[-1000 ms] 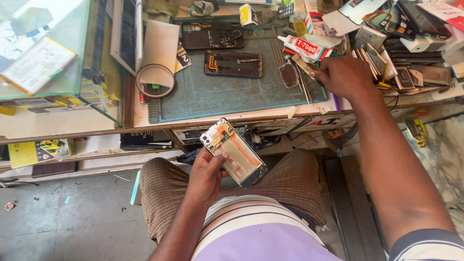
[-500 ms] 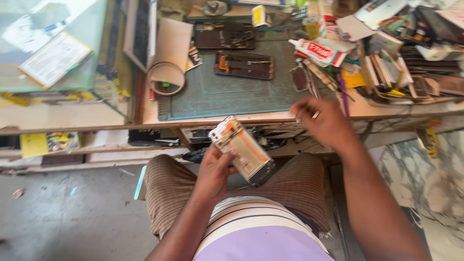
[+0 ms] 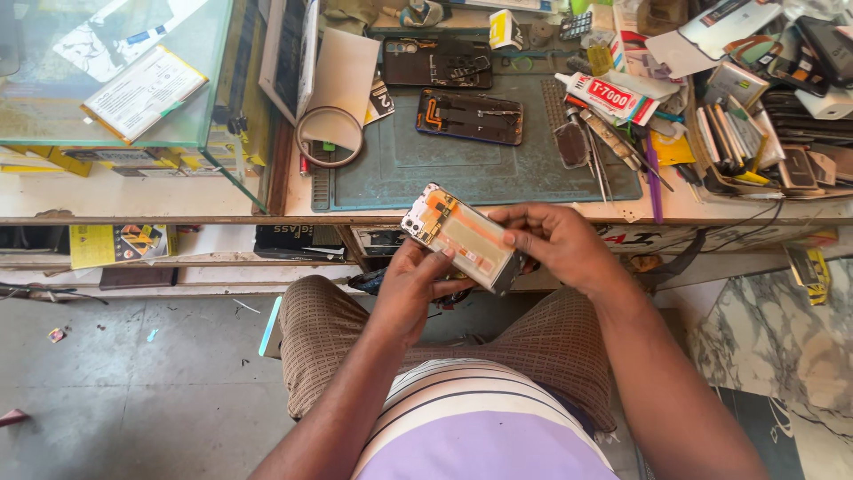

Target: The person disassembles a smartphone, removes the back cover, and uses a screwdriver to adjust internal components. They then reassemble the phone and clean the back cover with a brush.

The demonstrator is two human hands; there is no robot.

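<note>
Opened phone (image 3: 462, 236): pale cream and silver interior, orange strips along one side and across the middle, dark edge at the lower end. Work mat (image 3: 418, 173): dull teal green with a faint grid. Second opened phone (image 3: 469, 116) on mat: black, orange strip inside, blue rim. Glue tube (image 3: 608, 96): white body, red lettering, black cap. Tape ring (image 3: 330, 137): brown rim. Card (image 3: 345, 76) behind it: plain white. Trousers (image 3: 329, 342): brown, fine check. Shirt (image 3: 471, 418): lilac with white and dark stripes. Floor (image 3: 133, 391): grey. Slab (image 3: 782, 329) at right: white marbled with grey veins.
</note>
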